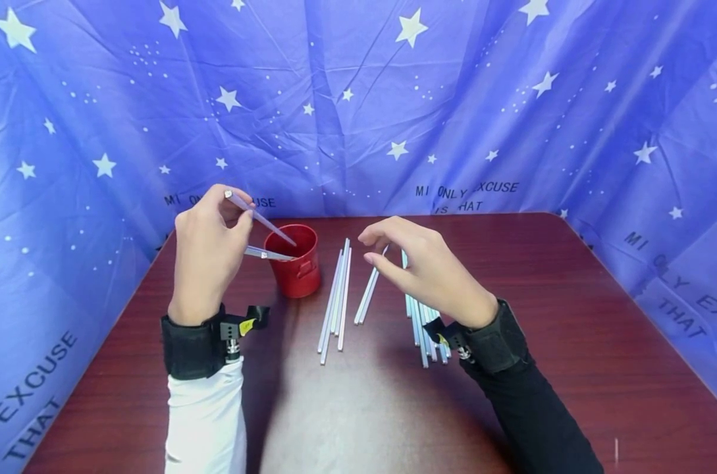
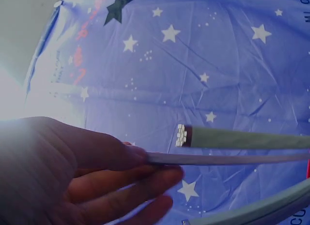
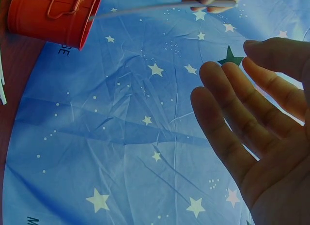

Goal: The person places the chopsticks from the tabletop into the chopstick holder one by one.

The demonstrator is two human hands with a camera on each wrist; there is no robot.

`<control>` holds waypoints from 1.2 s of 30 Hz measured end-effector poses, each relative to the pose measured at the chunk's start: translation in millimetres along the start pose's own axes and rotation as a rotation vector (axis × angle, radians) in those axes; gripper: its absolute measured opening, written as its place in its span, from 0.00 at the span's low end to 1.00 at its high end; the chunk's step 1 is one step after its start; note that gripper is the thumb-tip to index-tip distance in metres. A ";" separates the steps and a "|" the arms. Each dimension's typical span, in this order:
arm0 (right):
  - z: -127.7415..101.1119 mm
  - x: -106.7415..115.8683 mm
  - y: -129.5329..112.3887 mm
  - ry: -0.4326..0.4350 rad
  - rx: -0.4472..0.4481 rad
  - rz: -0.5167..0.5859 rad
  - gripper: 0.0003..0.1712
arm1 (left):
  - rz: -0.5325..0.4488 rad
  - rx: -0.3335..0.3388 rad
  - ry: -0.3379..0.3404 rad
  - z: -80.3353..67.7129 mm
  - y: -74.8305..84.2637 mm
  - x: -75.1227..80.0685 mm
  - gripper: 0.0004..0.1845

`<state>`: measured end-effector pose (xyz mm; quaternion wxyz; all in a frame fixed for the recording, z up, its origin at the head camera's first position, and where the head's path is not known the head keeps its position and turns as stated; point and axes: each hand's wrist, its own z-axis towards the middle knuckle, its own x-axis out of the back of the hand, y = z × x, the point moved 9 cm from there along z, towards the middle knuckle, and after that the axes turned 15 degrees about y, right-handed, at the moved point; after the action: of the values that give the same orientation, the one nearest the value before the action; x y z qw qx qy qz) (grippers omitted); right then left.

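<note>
My left hand (image 1: 207, 253) pinches a thin pale stick (image 1: 270, 226) near its upper end, between thumb and fingers. The stick slants down, its lower end inside the mouth of a small red bucket (image 1: 299, 278). Another pale stick (image 1: 263, 254) leans over the bucket's rim below it; in the left wrist view a pale stick (image 2: 242, 138) with a white patterned end shows above the held one. My right hand (image 1: 432, 266) hovers over the table with fingers loosely bent. Nothing lies between its fingertips in the right wrist view, where the palm (image 3: 271, 176) shows.
Right of the bucket lies a group of several pale sticks (image 1: 337, 303), with a couple more (image 1: 369, 293) beside it. A larger bundle (image 1: 420, 322) lies partly hidden under my right hand. Behind the dark red wooden table (image 1: 346, 408) hangs a blue star-printed cloth (image 1: 358, 131).
</note>
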<state>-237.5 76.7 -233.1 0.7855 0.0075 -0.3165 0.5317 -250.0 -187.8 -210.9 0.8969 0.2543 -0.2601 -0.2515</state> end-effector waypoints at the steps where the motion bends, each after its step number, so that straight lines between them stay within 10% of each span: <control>1: 0.0 -0.1 -0.2 -0.001 0.000 -0.001 0.14 | 0.010 0.011 -0.015 -0.1 -2.2 -0.3 0.07; 21: -0.1 -2.6 1.5 -0.019 -0.012 -0.001 0.13 | 0.291 0.121 -0.553 -23.4 -29.5 -32.3 0.13; 36: -23.9 -38.8 23.2 -0.218 -0.058 -0.073 0.14 | 0.244 0.112 -0.609 -23.6 -23.9 -23.1 0.21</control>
<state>-254.4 62.9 -279.3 0.7652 0.0540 -0.4146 0.4895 -260.7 -184.5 -250.2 0.7863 0.1832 -0.5580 -0.1919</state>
